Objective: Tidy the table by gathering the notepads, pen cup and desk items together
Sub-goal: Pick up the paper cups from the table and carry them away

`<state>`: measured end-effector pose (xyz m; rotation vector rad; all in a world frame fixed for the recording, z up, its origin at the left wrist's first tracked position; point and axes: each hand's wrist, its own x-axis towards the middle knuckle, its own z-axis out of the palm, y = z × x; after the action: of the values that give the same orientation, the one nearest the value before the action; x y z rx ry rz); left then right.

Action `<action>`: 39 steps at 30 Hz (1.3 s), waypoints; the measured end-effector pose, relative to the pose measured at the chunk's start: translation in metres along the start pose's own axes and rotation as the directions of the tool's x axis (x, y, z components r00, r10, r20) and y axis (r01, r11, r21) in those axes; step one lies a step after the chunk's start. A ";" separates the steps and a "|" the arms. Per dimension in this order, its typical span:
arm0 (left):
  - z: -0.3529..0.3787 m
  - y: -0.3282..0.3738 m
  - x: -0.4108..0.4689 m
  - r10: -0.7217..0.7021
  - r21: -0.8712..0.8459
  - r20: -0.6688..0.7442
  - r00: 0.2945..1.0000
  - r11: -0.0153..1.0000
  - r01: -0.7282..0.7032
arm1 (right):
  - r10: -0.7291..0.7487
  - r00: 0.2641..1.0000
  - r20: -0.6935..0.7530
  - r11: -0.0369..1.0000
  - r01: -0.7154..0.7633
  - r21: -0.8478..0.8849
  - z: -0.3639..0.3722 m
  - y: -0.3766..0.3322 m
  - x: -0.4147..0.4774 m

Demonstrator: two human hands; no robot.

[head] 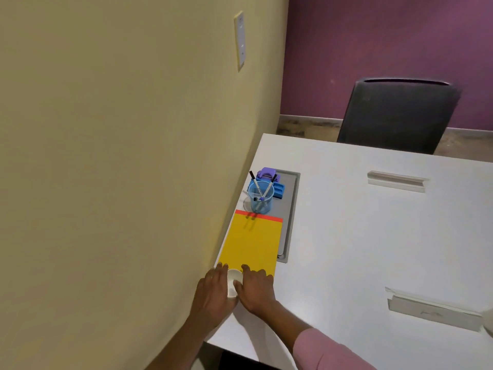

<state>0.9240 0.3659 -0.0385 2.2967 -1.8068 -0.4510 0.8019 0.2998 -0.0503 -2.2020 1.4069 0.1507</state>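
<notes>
A yellow notepad with a red top strip lies along the table's left edge by the wall. Beyond it stands a blue mesh pen cup with two markers, and behind that a blue and purple desk item. At the notepad's near end sits a small white cup. My left hand and my right hand close round this cup from either side, fingers reaching onto the notepad's near edge.
The white table has a grey cable tray right of the notepad and two flap recesses. A black chair stands at the far side. The yellow wall runs close on the left.
</notes>
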 end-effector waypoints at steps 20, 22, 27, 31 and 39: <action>-0.029 0.163 0.034 0.476 -0.132 -0.174 0.862 0.856 -0.500 | 0.393 0.892 -0.223 0.831 -0.241 0.501 -0.132 0.108 -0.096; -0.030 0.206 0.029 0.540 -0.138 -0.185 0.821 0.813 -0.566 | 0.492 0.835 -0.247 0.766 -0.280 0.578 -0.154 0.133 -0.126; -0.028 0.318 0.001 0.695 -0.202 -0.197 0.692 0.662 -0.722 | 0.670 0.672 -0.315 0.633 -0.296 0.715 -0.195 0.197 -0.212; -0.020 0.405 -0.041 0.775 -0.268 -0.213 0.595 0.539 -0.799 | 0.752 0.576 -0.320 0.525 -0.230 0.820 -0.211 0.250 -0.297; 0.020 0.559 -0.155 0.895 -0.326 -0.183 0.407 0.335 -0.884 | 0.890 0.322 -0.324 0.386 -0.153 0.910 -0.207 0.349 -0.471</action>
<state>0.3734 0.3813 0.1447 0.7471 -2.3686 -0.5335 0.2458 0.4706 0.1700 -0.8003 2.1779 -1.1967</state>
